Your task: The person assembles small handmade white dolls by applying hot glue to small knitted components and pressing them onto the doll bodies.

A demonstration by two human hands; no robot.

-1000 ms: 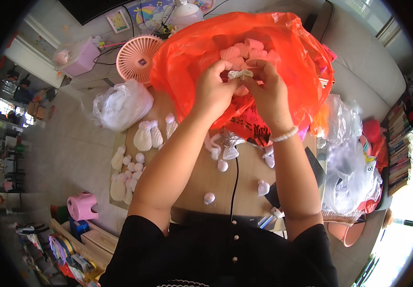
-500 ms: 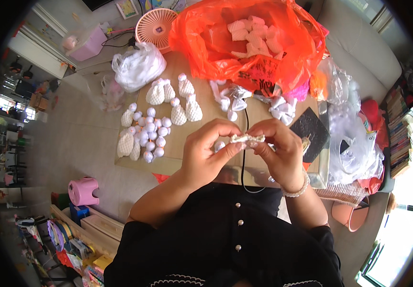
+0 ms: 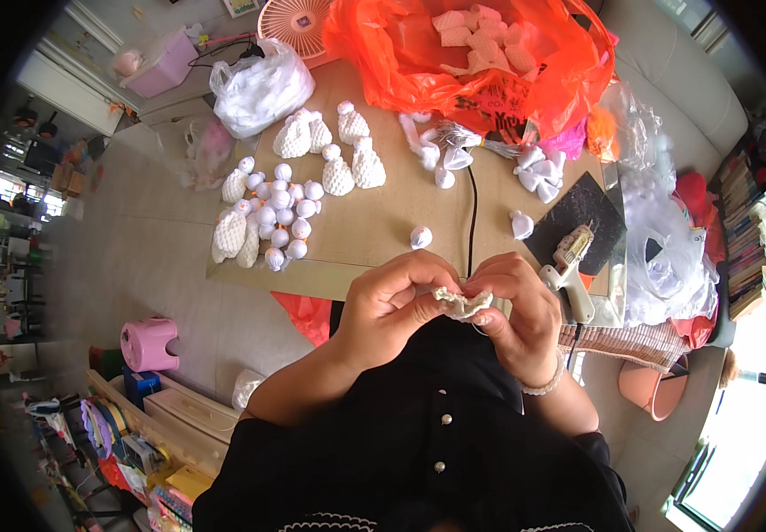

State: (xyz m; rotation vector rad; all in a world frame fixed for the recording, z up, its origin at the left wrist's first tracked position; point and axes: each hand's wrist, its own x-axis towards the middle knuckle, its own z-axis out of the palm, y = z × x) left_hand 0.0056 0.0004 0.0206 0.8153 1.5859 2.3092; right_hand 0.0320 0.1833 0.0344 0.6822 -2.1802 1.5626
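Left hand and right hand, centre frame, fingers pinched on cream cloth; red bag up top!

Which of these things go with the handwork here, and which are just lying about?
Likely part of the work:
cream textured piece, held by the left hand and right hand
small white balls
white textured pouches
glue gun

Probably just lying about:
pink fan
pink stool
books

On the table, balls lie left, a glue gun right, a bag behind.
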